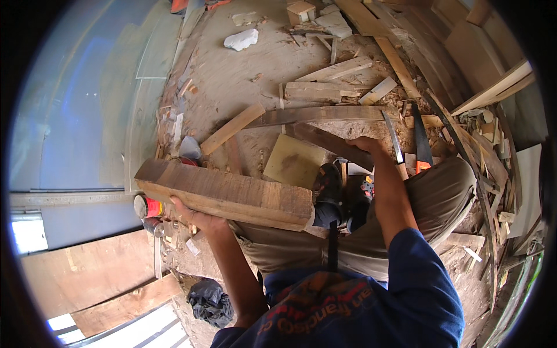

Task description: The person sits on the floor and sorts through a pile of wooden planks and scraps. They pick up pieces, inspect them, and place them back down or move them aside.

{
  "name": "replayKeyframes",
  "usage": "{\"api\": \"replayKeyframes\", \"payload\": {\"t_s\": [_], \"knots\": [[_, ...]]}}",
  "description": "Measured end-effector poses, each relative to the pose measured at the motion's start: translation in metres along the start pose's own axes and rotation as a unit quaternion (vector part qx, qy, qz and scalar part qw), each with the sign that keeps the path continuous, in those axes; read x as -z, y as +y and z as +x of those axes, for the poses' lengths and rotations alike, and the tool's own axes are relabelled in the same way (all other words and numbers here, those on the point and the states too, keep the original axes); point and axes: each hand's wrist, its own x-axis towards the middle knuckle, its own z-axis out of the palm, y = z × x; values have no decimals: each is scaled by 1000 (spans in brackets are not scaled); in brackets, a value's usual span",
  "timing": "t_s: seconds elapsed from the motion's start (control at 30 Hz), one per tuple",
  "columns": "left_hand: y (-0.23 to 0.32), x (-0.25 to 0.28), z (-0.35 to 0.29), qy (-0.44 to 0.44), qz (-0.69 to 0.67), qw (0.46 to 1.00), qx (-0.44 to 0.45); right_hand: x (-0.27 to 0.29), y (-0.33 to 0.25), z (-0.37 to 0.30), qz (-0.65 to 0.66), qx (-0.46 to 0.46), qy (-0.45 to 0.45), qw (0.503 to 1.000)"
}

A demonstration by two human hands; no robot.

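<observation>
My left hand (200, 219) grips a thick wooden beam (226, 192) from its near side, thumb against its edge. The beam lies crosswise in front of my lap, its cut end facing right. My right hand (364, 144) is closed around the right end of a darker, thinner wood piece (328, 141), which slants away to the left; some fingers are hidden. Beneath it, between the two pieces, a yellowish square board (294, 160) rests on the ground by my shoes (328, 194).
A handsaw (422, 142) with an orange handle and a long metal blade (393, 136) stand near my right knee. A long plank (325, 114) and offcuts (333, 71) lie ahead. To the left are a labelled can (149, 207) and black plastic bag (209, 303).
</observation>
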Motion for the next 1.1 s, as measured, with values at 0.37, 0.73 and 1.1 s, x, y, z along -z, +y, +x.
{"api": "replayKeyframes", "payload": {"t_s": [0.37, 0.73, 1.1], "knots": [[16, 12, -9, 3, -49, 998, -49, -6, -81, -36, 119, 189, -110, 969], [21, 55, -20, 205, -50, 976, -46, -20, -85, -29, -190, 329, 225, 897], [27, 100, -16, 241, -85, 966, -48, -73, -81, -5, -332, 194, 338, 859]]}}
